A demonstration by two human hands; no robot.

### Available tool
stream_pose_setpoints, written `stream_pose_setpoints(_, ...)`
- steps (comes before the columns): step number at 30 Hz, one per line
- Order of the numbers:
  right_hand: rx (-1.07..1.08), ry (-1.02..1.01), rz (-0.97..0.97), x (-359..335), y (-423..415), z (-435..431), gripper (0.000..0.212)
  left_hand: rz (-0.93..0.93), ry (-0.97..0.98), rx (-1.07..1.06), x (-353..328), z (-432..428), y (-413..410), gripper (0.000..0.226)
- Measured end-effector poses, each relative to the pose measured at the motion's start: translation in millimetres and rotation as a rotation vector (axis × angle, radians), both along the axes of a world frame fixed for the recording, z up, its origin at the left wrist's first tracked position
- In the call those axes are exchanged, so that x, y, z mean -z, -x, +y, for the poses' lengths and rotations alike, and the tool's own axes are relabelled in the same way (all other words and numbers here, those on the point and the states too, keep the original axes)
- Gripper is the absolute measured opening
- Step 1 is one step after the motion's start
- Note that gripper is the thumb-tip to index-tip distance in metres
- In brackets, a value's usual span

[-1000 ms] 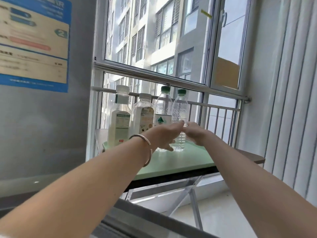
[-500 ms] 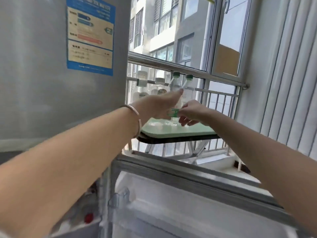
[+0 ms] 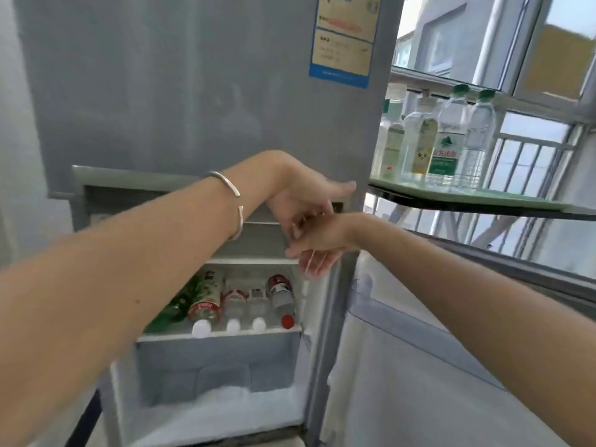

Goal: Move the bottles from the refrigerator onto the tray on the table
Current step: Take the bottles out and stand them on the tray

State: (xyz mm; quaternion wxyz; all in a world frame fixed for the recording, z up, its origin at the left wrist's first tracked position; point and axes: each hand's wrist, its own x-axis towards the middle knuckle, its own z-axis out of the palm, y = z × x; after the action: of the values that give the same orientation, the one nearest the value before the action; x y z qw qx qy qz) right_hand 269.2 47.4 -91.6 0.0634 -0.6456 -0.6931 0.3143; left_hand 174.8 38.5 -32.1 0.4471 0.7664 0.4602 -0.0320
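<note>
Nearest the camera, both forearms reach forward. Left hand (image 3: pixel 300 195) and right hand (image 3: pixel 317 245), fingers loosely spread, hold nothing and overlap before the open refrigerator (image 3: pixel 193 91). Beyond them, several bottles (image 3: pixel 245 301) lie on its shelf (image 3: pixel 219 335), caps outward. Farther right, four bottles stand upright on the green tray (image 3: pixel 516 200) on the table (image 3: pixel 483 209).

Several plastic bottles (image 3: pixel 245 301) lie side by side on the grey refrigerator's (image 3: pixel 193 91) open lower shelf; four clear bottles (image 3: pixel 438 143) stand on the pale green tray (image 3: pixel 503 196) at right.
</note>
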Motion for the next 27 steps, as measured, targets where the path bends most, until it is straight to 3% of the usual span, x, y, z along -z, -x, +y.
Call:
stream_pose_setpoints(5,-0.138,0.048,-0.083,84.3,70.6,38.8,0.048,0.103,0.070,-0.230,79.1,42.2,77.7,0.086)
stream_pose_setpoints(9,-0.265,-0.096,-0.304,156.7,113.5,78.7,0.045,0.325,-0.168,-0.434,159.5,75.2,131.5,0.078)
stream_pose_setpoints(12,-0.252,-0.156,-0.372,202.4,128.9,109.0,0.067,0.470,-0.342,-0.501,225.9,104.4,164.5,0.052)
stream_pose_setpoints(16,-0.249,-0.222,-0.411,240.4,135.6,143.3,0.092,0.633,-0.355,-0.598,297.3,148.8,188.7,0.043)
stream_pose_setpoints(18,-0.267,-0.245,-0.422,249.5,138.3,154.9,0.092,0.585,-0.357,-0.685,317.7,163.0,192.8,0.043)
stream_pose_setpoints(20,-0.293,-0.250,-0.412,254.8,140.2,160.6,0.090,0.442,-0.352,-0.808,331.5,171.8,186.5,0.052)
stream_pose_setpoints(21,-0.308,-0.248,-0.399,256.0,140.6,161.7,0.089,0.279,-0.348,-0.911,334.1,173.6,183.6,0.056)
stream_pose_setpoints(23,-0.330,-0.250,-0.369,259.1,141.1,163.1,0.089,0.308,-0.364,-0.813,351.1,183.0,180.8,0.058)
stream_pose_setpoints(25,-0.338,-0.260,-0.353,262.5,141.0,163.1,0.089,-0.024,-0.253,-1.164,349.3,190.7,184.8,0.061)
stream_pose_setpoints(26,-0.337,-0.262,-0.349,263.7,140.5,162.9,0.089,-0.025,-0.245,-1.183,346.0,188.5,186.5,0.060)
stream_pose_setpoints(27,-0.335,-0.262,-0.348,265.1,139.7,162.8,0.089,0.093,-0.325,-1.112,350.0,188.9,188.4,0.053)
